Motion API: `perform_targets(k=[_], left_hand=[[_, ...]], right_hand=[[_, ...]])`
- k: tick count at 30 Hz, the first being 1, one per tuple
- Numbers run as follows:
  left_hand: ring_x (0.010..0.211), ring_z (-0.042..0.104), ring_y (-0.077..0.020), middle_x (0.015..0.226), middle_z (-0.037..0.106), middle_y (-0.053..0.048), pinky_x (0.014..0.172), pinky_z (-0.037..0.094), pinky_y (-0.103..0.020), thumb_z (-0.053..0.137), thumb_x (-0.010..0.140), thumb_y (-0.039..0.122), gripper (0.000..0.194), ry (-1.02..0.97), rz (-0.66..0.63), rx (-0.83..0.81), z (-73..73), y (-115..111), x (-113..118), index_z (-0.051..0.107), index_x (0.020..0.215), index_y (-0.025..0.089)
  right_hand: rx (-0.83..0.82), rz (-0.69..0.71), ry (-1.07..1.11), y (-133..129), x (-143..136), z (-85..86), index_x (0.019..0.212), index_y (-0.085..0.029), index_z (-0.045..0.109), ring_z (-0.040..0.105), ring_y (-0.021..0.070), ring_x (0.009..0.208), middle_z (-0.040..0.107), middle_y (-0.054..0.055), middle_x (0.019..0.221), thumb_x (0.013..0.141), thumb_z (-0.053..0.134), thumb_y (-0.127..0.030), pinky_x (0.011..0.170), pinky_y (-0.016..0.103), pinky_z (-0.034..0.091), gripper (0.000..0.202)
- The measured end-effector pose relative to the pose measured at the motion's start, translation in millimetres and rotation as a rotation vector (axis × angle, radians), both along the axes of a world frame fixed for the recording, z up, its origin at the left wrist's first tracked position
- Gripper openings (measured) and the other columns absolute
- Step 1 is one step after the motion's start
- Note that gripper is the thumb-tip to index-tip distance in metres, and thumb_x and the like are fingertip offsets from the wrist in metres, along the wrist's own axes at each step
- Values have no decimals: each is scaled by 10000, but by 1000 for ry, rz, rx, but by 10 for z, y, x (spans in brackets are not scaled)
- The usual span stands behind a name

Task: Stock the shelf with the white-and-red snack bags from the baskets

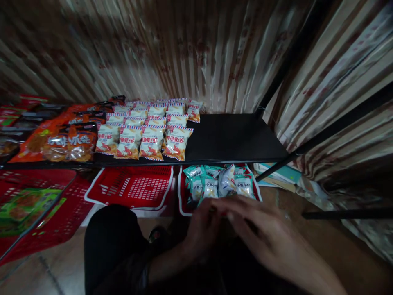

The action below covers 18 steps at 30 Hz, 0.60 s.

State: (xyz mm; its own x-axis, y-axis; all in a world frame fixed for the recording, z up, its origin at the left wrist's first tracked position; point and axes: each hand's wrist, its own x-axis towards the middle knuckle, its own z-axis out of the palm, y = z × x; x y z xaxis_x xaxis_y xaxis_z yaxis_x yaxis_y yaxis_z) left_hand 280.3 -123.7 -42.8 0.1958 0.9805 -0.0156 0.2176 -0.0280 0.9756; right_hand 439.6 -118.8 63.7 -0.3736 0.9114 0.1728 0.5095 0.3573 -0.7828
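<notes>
My left hand (pixel 202 229) and my right hand (pixel 264 231) meet at the fingertips in front of my lap. Both have curled fingers and are somewhat blurred. A small reddish and yellow bit shows between the fingertips, but it is too dark to name. Just beyond them, on the floor, stands a red basket with a white rim (pixel 180 200). It contains several teal snack packets (pixel 211 186) and one white snack bag (pixel 226 180) lying tilted on top. My hands cover the near side of this basket.
A low black shelf (pixel 233 137) carries rows of white snack bags (pixel 152 141) and orange snack packs (pixel 81 141). Below stands another red basket (pixel 150 192). A red shopping basket (pixel 69 213) with green packs is at left. Black shelf posts (pixel 331 141) rise at right.
</notes>
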Motion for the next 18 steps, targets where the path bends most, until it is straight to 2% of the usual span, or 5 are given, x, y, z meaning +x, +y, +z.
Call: perform_targets(k=[4, 8, 11, 14, 18], left_hand=[[1202, 538, -268, 1276, 573, -124, 1025, 453, -487, 486, 848, 217, 299, 334, 60, 227, -326, 445, -26, 623, 1114, 213], [1196, 553, -297, 1254, 595, -162, 987, 483, -483, 579, 826, 261, 376, 504, 1, 176, -529, 762, 212, 562, 1189, 165], [1273, 492, -357, 1300, 576, -208, 1057, 411, -510, 688, 756, 381, 652, 612, -91, 184, -576, 841, 467, 482, 1311, 107], [1288, 474, -379, 1325, 552, -251, 1062, 396, -525, 645, 787, 349, 641, 666, -102, 198, -611, 832, 586, 472, 1325, 47], [1335, 440, -352, 1367, 538, -214, 1094, 383, -531, 656, 731, 261, 655, 502, -192, 223, -707, 784, 482, 470, 1336, 92]], right_hand=[[0, -492, -362, 670, 295, -628, 1096, -212, 687, 688, 259, 969, 734, 99, 1067, 916, 449, -258, 850, 371, 509, 302], [-251, -408, -597, 1044, 353, -1112, 1188, -147, 629, 681, 295, 991, 727, 157, 1045, 924, 441, -257, 839, 367, 480, 342], [-327, -426, -515, 1100, 287, -1216, 1332, -115, 505, 647, 287, 1084, 684, 184, 1160, 957, 410, -370, 900, 365, 458, 463], [-392, -483, -406, 1080, 251, -1257, 1384, -130, 442, 633, 275, 1118, 662, 170, 1199, 931, 451, -462, 923, 361, 457, 562], [-441, -489, -270, 1045, 293, -1348, 1457, -145, 340, 640, 298, 1094, 676, 154, 1156, 798, 650, -446, 926, 402, 467, 788]])
